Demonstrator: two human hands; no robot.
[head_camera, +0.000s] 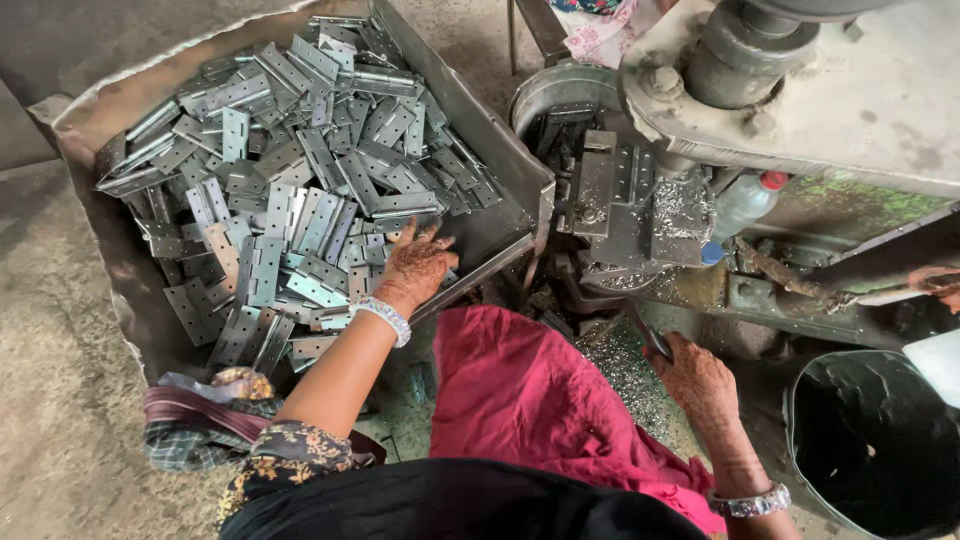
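Picking stage, by the look of it: left hand (418, 265) is down on the heap of hinges (290, 190) in the metal tray (500, 160), fingers spread and curled over the near edge of the pile. Cannot tell whether a hinge is actually pinched yet; the grip looks loose, not closed.

Right hand (700, 378) is wrapped shut around a dark handle (650, 340) low on the press machine (800, 90), beside the die block (625, 200).

Next move, as I judge it, needs one hinge separated from its overlapping neighbours and lifted clear.

Hinges: flat, grey-silver metal leaves with rows of screw holes, mostly folded open, lying jumbled at all angles, filling most of the tray. Metal shavings (630, 375) litter the floor by the red cloth (540, 390).
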